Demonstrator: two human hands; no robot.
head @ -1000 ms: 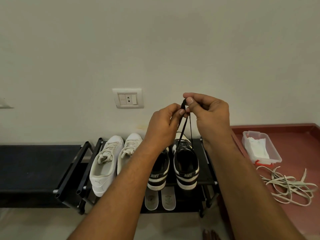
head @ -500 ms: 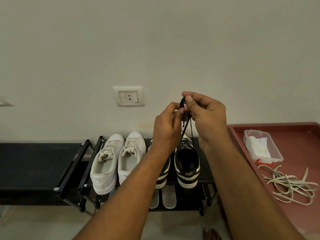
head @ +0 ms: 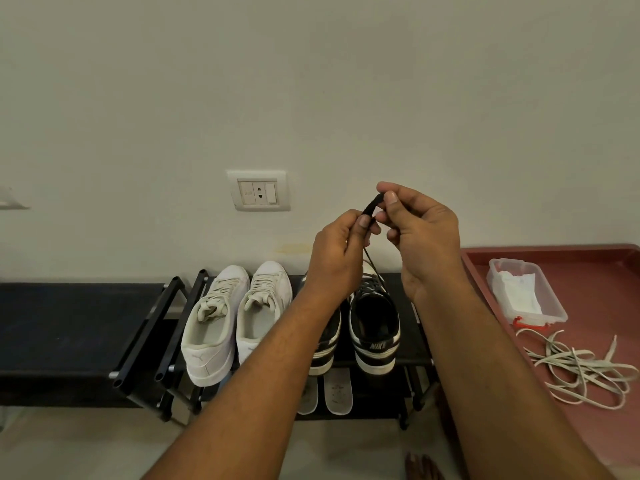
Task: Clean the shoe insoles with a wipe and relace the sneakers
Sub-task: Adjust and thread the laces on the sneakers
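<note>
Pale wall (head: 311,81), black shoe rack (head: 414,344) low in frame — at centre, black lace (head: 372,206) pinched by left hand (head: 337,258) and right hand (head: 422,237), rising from black sneaker (head: 375,327). Probably soft, limp — better gripped near the tip.

Thin black lace (head: 372,205) upward from black-and-white sneaker (head: 374,327) on rack (head: 414,342).

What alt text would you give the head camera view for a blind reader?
A left hand and right hand pinch a black lace raised above a black-and-white sneaker on a shoe rack that also holds white sneakers; loose pale laces lie on a red tray.
</note>
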